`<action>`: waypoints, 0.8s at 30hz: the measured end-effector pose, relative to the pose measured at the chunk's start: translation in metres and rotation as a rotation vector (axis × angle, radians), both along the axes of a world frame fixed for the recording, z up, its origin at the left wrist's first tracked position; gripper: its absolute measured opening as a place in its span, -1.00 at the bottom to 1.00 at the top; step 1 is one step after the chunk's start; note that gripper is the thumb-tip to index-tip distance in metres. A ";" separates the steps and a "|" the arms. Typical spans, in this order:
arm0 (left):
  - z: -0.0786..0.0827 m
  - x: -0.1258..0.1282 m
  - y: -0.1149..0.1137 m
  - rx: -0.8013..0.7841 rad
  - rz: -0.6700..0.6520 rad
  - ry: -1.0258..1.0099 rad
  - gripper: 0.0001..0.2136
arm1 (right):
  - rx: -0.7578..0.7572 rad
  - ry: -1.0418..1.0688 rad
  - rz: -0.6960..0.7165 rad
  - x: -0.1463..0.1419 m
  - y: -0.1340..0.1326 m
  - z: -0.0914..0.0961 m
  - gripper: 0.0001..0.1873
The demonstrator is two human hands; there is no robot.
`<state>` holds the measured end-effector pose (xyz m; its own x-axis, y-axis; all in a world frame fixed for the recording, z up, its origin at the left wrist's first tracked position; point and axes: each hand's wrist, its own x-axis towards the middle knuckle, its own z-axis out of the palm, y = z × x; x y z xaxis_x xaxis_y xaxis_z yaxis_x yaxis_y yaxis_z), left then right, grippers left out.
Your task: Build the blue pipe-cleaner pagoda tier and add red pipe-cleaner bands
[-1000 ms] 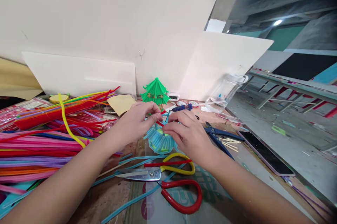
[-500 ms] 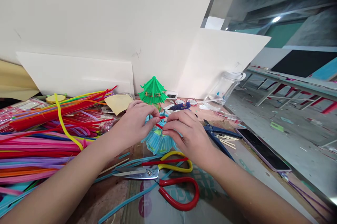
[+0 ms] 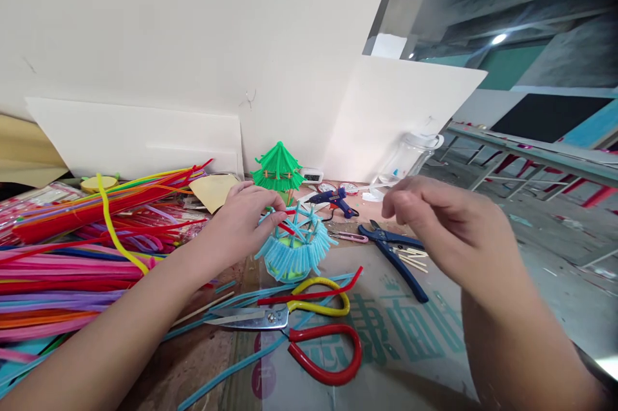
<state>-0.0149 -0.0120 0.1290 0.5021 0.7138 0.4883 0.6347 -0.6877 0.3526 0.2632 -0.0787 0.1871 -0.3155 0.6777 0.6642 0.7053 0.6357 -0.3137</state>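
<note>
My left hand is closed in a pinch on a short red pipe cleaner at the left side of a small round frame. That frame has a fringed light-blue pipe cleaner skirt, upright sticks and a yellow-green base. Apart from it, to the right, my right hand hovers above the pliers with curled fingers; nothing shows in them. Behind the frame stands a green pipe cleaner roof on small posts. In front lie scissors with one yellow and one red handle, a red pipe cleaner across them.
Bundles of coloured pipe cleaners cover the left side. Blue-handled pliers and short wooden sticks lie at the right. A glue gun and a clear bottle are farther back, before white boards.
My right hand has let go at the blue frame and swung right, over the pliers. My left hand stays at the frame with the red pipe cleaner. The phone is now hidden behind my right hand.
</note>
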 end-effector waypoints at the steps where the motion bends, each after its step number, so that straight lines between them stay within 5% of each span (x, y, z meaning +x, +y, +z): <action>1: 0.002 0.000 -0.002 0.003 0.002 -0.006 -0.84 | -0.021 -0.095 -0.061 0.007 0.005 0.002 -0.72; 4: 0.011 0.000 -0.012 0.043 0.012 -0.048 -0.82 | -0.067 -0.209 -0.208 0.023 0.029 0.001 -0.78; 7: 0.019 -0.003 -0.020 0.049 0.031 -0.103 -0.80 | -0.306 -0.280 -0.384 0.035 0.063 -0.010 -0.71; 9: 0.024 -0.006 -0.023 0.023 0.052 -0.123 -0.78 | -0.454 -0.356 -0.419 0.043 0.087 -0.024 -0.56; 14: 0.026 -0.009 -0.023 0.024 0.117 -0.147 -0.74 | -0.543 -0.339 -0.509 0.059 0.135 -0.076 -0.71; 19: 0.024 -0.008 -0.022 0.015 0.112 -0.178 -0.76 | -0.652 -0.256 -0.441 0.059 0.169 -0.117 -0.60; 24: 0.022 -0.009 -0.022 -0.011 0.081 -0.161 -0.78 | -0.714 -0.190 -0.367 0.045 0.183 -0.134 -0.62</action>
<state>-0.0234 -0.0340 0.1512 0.3587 0.7542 0.5501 0.6222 -0.6324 0.4614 0.3085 0.1041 0.0531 -0.0556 0.9984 -0.0080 0.9110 0.0475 -0.4097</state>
